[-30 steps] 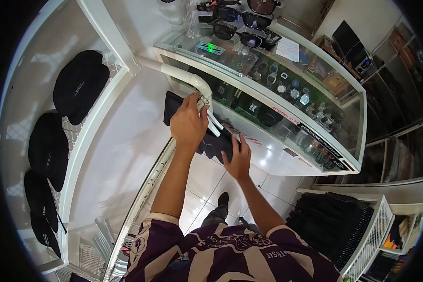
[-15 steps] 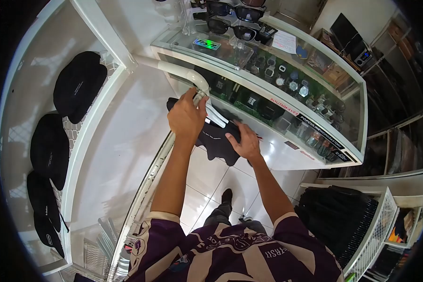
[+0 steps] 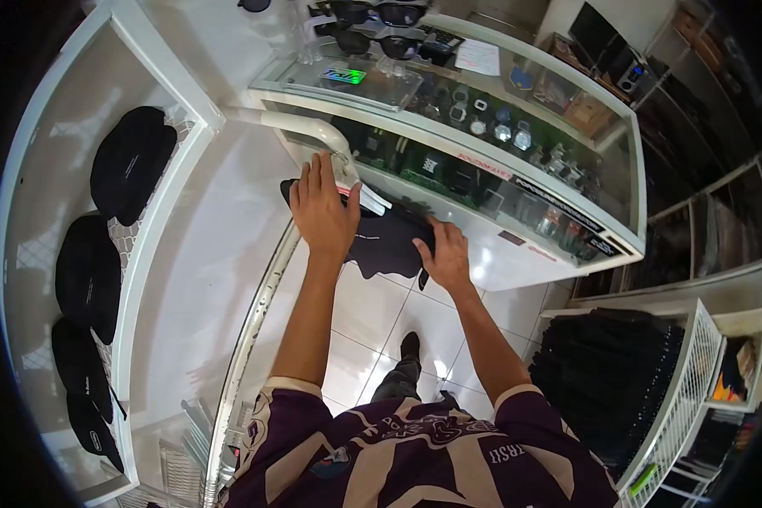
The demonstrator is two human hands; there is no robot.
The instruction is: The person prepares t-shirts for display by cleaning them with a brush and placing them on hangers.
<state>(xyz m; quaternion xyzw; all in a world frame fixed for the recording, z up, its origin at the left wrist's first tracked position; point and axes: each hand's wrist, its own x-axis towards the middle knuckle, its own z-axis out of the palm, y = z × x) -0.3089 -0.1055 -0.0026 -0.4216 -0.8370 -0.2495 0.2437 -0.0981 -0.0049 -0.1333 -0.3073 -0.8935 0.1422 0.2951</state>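
Observation:
A black shirt (image 3: 385, 244) with a small line of white print hangs near the end of a white metal rail (image 3: 258, 330). White hanger parts (image 3: 371, 201) show at its top, with a bit of red beside them. Over the rail end and hangers lies my left hand (image 3: 323, 212), its fingers stretched out and the thumb apart. My right hand (image 3: 449, 256) is at the shirt's right edge, with thumb and fingers on the cloth. Part of the shirt's top is hidden behind my left hand.
Ahead stands a glass display case (image 3: 449, 127) with several watches inside and sunglasses (image 3: 381, 38) on top. Black caps (image 3: 131, 165) hang on the left wall rack. Dark clothes (image 3: 605, 381) hang at right beside a white mesh rack (image 3: 673, 406).
The view has shifted slightly. My left hand's fingers have straightened out from their bent hold by the rail end. My right hand has moved to the shirt's outer edge.

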